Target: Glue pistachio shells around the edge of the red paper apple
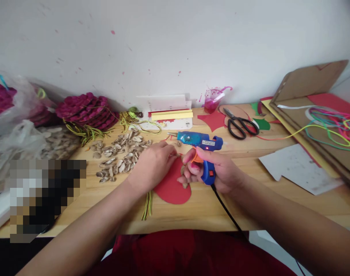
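Observation:
A blue hot glue gun with an orange trigger and a lit red light is gripped in my right hand. Its metal nozzle points left, just above my left hand. That hand's fingers are bent closed at the upper edge of a red rounded cutout; whatever they pinch is hidden. A few shell pieces lie along the cutout's right side by my right fingers. Left of my left hand is a loose spread of brown nutshell halves. Yellow-green tassel threads stick out below the cutout.
Stacked magenta shell-covered discs and plastic bags stand at the left. Behind the glue gun are black-handled scissors and a stained cup. Cardboard and coloured cords lie right. A black cable hangs over the front edge.

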Tool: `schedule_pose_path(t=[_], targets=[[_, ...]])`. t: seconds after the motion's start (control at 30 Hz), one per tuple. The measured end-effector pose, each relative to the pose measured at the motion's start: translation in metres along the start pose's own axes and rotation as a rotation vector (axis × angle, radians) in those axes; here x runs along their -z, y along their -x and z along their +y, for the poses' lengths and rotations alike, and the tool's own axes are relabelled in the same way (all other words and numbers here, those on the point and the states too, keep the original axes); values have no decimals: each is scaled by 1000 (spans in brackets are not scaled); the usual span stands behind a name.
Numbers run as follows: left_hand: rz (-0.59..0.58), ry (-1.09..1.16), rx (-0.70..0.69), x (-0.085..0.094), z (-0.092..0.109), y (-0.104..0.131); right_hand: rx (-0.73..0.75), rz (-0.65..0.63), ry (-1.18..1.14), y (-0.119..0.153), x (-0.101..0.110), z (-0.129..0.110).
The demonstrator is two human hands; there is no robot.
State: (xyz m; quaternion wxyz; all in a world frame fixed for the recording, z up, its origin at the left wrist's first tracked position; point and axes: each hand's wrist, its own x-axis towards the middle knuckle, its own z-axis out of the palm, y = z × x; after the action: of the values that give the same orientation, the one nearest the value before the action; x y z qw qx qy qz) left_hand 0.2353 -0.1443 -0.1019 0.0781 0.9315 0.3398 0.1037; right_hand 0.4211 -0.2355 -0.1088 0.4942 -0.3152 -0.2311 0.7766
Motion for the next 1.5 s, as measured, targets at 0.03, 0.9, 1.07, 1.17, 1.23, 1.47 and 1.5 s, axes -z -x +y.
schedule_pose_path(t=[0.03, 0.9, 1.07, 1.17, 1.23, 1.47, 1.5], targets=[[10, 27, -8, -1, -1, 0, 0, 1, 1, 0, 0, 0], [4, 170, -11, -4, -10, -1, 22, -9, 0, 2, -2, -1], [52, 200, 16, -2, -15, 1, 69, 37, 39, 3, -6, -6], [123, 233, 49, 1, -17, 1, 122, 112, 58, 3, -7, -10], [145, 251, 39, 2, -17, 1, 138, 172, 82, 3, -7, -12], [156, 293, -141, -6, -15, -1, 125, 296, 229, 2, -1, -15], [148, 293, -150, -7, -15, -1, 128, 320, 262, 2, 0, -14]])
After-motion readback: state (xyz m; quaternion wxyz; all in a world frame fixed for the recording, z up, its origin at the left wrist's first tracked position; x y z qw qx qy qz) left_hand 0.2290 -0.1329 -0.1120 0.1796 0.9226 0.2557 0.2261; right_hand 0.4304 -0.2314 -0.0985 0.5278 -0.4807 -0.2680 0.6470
